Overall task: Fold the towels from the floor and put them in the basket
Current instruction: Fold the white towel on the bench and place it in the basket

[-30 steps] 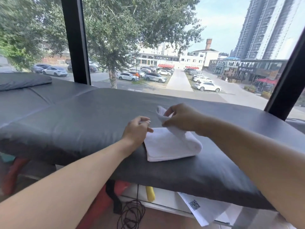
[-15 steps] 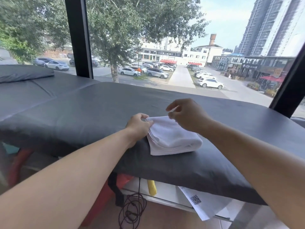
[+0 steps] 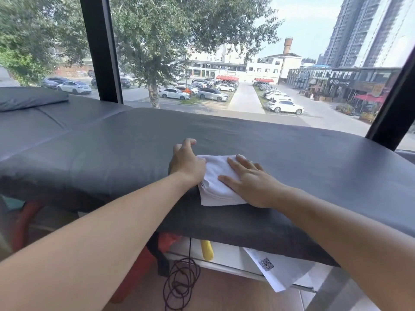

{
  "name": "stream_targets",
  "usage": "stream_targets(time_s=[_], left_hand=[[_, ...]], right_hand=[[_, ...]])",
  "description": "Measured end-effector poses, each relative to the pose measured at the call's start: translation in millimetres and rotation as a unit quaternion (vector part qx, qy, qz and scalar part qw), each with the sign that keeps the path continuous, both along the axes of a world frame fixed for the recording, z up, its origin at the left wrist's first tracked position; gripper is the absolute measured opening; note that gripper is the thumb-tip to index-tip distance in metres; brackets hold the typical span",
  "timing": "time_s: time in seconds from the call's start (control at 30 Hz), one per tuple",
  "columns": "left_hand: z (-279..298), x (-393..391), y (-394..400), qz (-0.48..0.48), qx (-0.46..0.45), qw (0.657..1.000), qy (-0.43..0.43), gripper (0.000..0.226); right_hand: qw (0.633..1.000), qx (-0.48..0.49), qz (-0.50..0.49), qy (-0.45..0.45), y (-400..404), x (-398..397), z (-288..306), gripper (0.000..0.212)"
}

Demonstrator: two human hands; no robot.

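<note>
The white towel (image 3: 215,185) lay folded into a thick square pad on the grey padded bed (image 3: 112,158), close to its near edge and roughly midway along it. The right hand (image 3: 249,182) pressed down flat on top of it, fingers (image 3: 235,163) straight and spread, released, covering the towel's right half with the tips reaching toward its far edge. The left hand (image 3: 186,162) sat against the towel's left edge, heel and palm touching the cloth, its fingers (image 3: 187,143) loosely curled above the bed beyond the far left corner, grasping nothing. Under the bed, a coiled dark cable (image 3: 179,283), a yellow object (image 3: 207,250) and a white sheet with a QR code (image 3: 271,268) were in sight
</note>
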State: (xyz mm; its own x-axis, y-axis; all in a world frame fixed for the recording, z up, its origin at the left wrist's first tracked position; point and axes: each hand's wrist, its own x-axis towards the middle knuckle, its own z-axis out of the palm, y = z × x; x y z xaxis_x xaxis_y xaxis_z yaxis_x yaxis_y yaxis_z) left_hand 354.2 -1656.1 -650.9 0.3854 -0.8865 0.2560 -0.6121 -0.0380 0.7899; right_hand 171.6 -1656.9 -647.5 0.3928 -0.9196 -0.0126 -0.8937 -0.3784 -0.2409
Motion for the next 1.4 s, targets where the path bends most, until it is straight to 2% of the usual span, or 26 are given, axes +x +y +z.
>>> stream_targets(time_s=[0.07,0.13,0.2,0.27,0.37,0.47,0.53,0.6,0.7,0.77,0.83,0.9,0.97,1.0,1.07,1.13,1.23,1.3,1.4], left_hand=[[3,-2,5,-0.059,-0.087,0.988,-0.110,0.044],[3,-4,11,-0.139,-0.108,0.963,-0.204,0.043],[-4,-1,17,-0.217,-0.019,0.928,-0.302,0.050],[-11,8,23,-0.269,0.078,0.894,-0.351,0.063],[-13,18,28,-0.287,0.125,0.884,-0.347,0.094],[-15,17,30,-0.283,0.137,0.885,-0.344,0.113],[-16,16,32,-0.279,0.138,0.889,-0.336,0.112],[-16,17,33,-0.270,0.134,0.899,-0.318,0.105],[-15,18,32,-0.265,0.139,0.907,-0.296,0.106],[-13,20,32,-0.268,0.123,0.926,-0.234,0.114],[-7,21,31,-0.250,0.085,0.962,-0.069,0.119],[0,26,28,-0.211,0.034,0.972,0.094,0.122],[5,38,26,-0.219,0.020,0.957,0.187,0.121],[8,44,26,-0.254,0.029,0.942,0.218,0.111],[10,45,33,-0.322,0.054,0.905,0.272,0.071],[9,37,42,-0.308,0.053,0.891,0.330,0.045],[0,29,42,-0.239,0.011,0.877,0.417,0.035],[-2,29,41,-0.218,0.010,0.875,0.433,0.032],[0,37,41,-0.217,0.028,0.877,0.429,0.032]], right_hand=[[1.000,0.002,0.000,-0.007,-1,-2,-2,0.082],[1.000,0.003,-0.001,-0.021,-2,-3,-5,0.087],[0.999,0.010,-0.001,-0.036,-5,-4,-7,0.098],[0.999,0.025,0.000,-0.049,-8,-6,-8,0.097],[0.994,0.054,0.000,-0.091,-6,-11,-2,0.081],[0.964,0.062,-0.055,-0.254,-1,-17,3,0.073],[0.930,0.047,-0.125,-0.342,0,-21,5,0.074],[0.932,0.078,-0.166,-0.314,0,-25,12,0.071],[0.944,0.165,-0.141,-0.249,-2,-29,25,0.051],[0.939,0.160,-0.104,-0.285,-1,-29,35,0.037],[0.921,0.138,-0.059,-0.360,-1,-31,45,0.030],[0.897,0.143,-0.005,-0.419,1,-33,61,0.039],[0.865,0.173,0.042,-0.469,1,-36,76,0.057],[0.845,0.189,0.058,-0.498,2,-36,81,0.062],[0.809,0.206,0.066,-0.547,2,-31,83,0.065],[0.781,0.226,0.050,-0.580,1,-24,75,0.064],[0.761,0.300,0.015,-0.575,-4,-16,49,0.054],[0.766,0.354,-0.017,-0.537,-5,-14,33,0.054],[0.773,0.350,-0.006,-0.529,-10,-11,17,0.039]])
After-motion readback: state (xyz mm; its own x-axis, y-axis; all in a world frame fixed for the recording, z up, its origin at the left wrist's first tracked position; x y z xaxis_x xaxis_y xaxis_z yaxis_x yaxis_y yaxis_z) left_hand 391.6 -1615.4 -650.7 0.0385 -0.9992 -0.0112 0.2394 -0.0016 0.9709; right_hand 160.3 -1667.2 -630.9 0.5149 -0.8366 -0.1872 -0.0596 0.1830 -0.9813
